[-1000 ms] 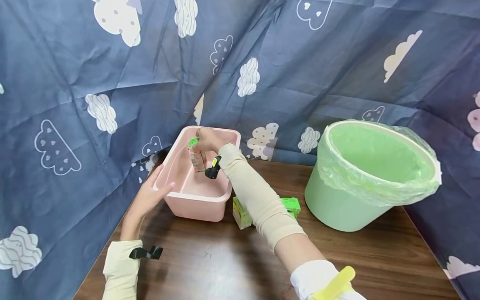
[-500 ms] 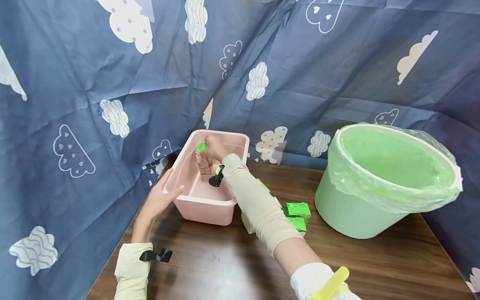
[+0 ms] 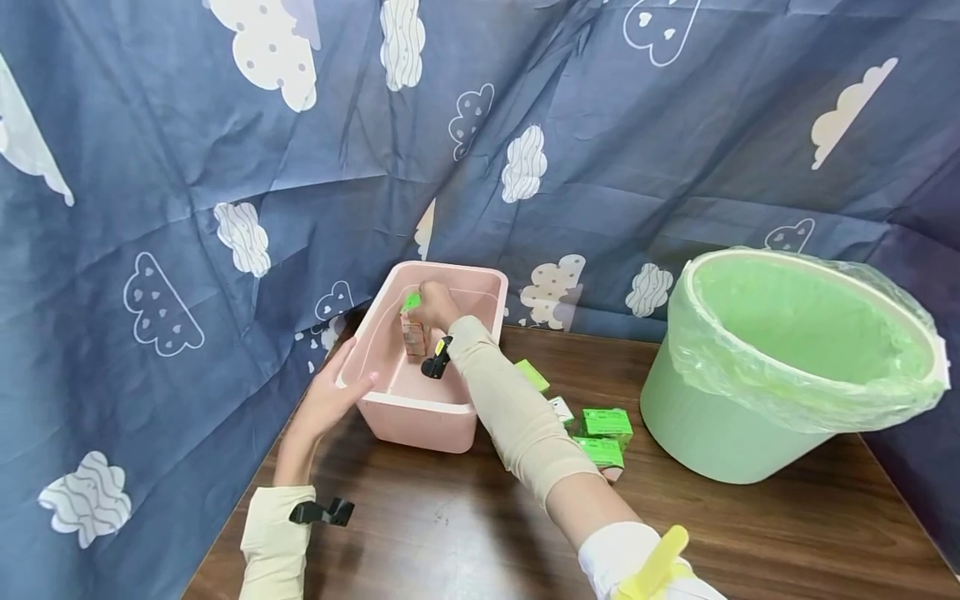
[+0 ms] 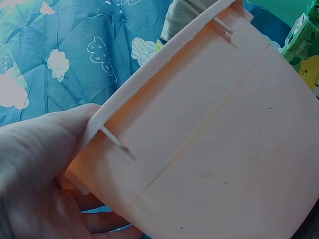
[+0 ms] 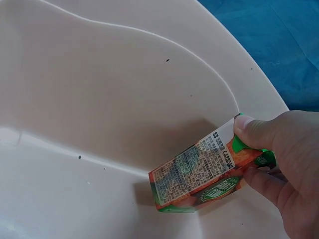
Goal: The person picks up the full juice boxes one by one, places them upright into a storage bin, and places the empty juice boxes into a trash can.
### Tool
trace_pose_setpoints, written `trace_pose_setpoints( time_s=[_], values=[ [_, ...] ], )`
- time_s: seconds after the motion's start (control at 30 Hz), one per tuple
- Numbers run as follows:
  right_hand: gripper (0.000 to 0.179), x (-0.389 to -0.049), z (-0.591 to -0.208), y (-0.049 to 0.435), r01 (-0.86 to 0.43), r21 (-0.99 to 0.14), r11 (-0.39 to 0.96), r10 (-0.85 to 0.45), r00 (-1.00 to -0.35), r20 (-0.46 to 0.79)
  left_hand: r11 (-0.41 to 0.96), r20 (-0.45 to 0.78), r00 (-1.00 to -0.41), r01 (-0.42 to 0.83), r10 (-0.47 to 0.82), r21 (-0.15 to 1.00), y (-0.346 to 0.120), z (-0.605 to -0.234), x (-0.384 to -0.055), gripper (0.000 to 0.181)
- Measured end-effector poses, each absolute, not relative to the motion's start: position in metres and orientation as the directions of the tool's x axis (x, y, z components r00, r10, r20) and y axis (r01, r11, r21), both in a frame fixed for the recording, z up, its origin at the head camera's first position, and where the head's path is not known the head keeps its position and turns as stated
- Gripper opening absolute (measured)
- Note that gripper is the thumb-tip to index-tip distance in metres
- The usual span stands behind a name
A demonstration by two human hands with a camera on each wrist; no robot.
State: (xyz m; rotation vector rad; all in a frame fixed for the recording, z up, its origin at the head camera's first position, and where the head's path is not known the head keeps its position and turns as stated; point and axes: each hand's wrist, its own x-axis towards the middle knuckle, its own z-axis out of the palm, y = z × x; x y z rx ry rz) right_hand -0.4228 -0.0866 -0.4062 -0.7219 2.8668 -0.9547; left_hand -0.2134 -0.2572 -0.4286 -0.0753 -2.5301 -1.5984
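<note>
Your left hand (image 3: 327, 400) grips the tub (image 3: 420, 426), your right hand (image 3: 438, 306) a carton (image 5: 197, 172) inside it that a slackened pinch might drop.

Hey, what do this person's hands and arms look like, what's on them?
The left hand is bare, above a cream sleeve bearing a black bracket. The right hand is bare too, with a similar sleeve, a black device marked yellow, and, farther up, a white cuff with a yellow strip.
</note>
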Motion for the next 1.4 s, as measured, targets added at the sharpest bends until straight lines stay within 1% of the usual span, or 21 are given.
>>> trace_pose_setpoints(
  time_s=[0.23, 0.37, 0.43, 0.7, 0.77, 0.87, 1.0, 1.07, 1.17, 1.23, 1.3, 1.4],
  values=[
    [0.029, -0.423, -0.409, -0.092, -0.400, -0.604, 0.689, -0.427, -0.898, 0.107, 0.416, 0.172, -0.984, 0.139, -0.043, 0.899, -0.258, -0.429, -0.216, 0.081],
    [0.028, -0.424, -0.415, -0.091, -0.406, -0.625, 0.667, -0.460, -0.884, 0.083, 0.404, 0.163, -0.985, 0.131, -0.047, 0.905, -0.258, -0.431, -0.215, 0.082],
    [0.029, -0.424, -0.418, -0.090, -0.412, -0.620, 0.668, -0.475, -0.877, 0.071, 0.406, 0.159, -0.986, 0.128, -0.045, 0.905, -0.257, -0.433, -0.215, 0.081],
    [0.037, -0.425, -0.421, -0.089, -0.466, -0.577, 0.670, -0.517, -0.852, 0.087, 0.400, 0.175, -0.984, 0.144, -0.042, 0.905, -0.256, -0.432, -0.215, 0.081],
    [0.038, -0.424, -0.420, -0.090, -0.457, -0.564, 0.687, -0.513, -0.856, 0.069, 0.389, 0.180, -0.983, 0.151, -0.041, 0.909, -0.256, -0.431, -0.215, 0.081],
    [0.038, -0.423, -0.419, -0.093, -0.419, -0.557, 0.717, -0.487, -0.873, 0.029, 0.375, 0.167, -0.985, 0.140, -0.039, 0.916, -0.252, -0.415, -0.207, 0.079],
    [0.039, -0.421, -0.417, -0.092, -0.388, -0.566, 0.727, -0.485, -0.874, -0.023, 0.375, 0.146, -0.989, 0.123, -0.033, 0.919, -0.244, -0.393, -0.195, 0.077],
    [0.040, -0.421, -0.415, -0.092, -0.389, -0.541, 0.746, -0.491, -0.870, -0.051, 0.384, 0.147, -0.989, 0.123, -0.034, 0.915, -0.244, -0.391, -0.193, 0.076],
    [0.036, -0.419, -0.410, -0.093, -0.367, -0.509, 0.779, -0.485, -0.866, -0.118, 0.378, 0.145, -0.989, 0.120, -0.038, 0.918, -0.244, -0.390, -0.193, 0.076],
    [0.034, -0.416, -0.406, -0.091, -0.343, -0.509, 0.789, -0.477, -0.865, -0.156, 0.369, 0.142, -0.989, 0.118, -0.040, 0.922, -0.244, -0.389, -0.192, 0.077],
    [0.031, -0.414, -0.403, -0.086, -0.325, -0.526, 0.786, -0.472, -0.865, -0.170, 0.360, 0.137, -0.990, 0.113, -0.043, 0.926, -0.243, -0.389, -0.192, 0.078],
    [0.027, -0.411, -0.398, -0.073, -0.335, -0.543, 0.770, -0.480, -0.864, -0.149, 0.358, 0.128, -0.991, 0.105, -0.041, 0.928, -0.241, -0.390, -0.192, 0.078]
  ],
)
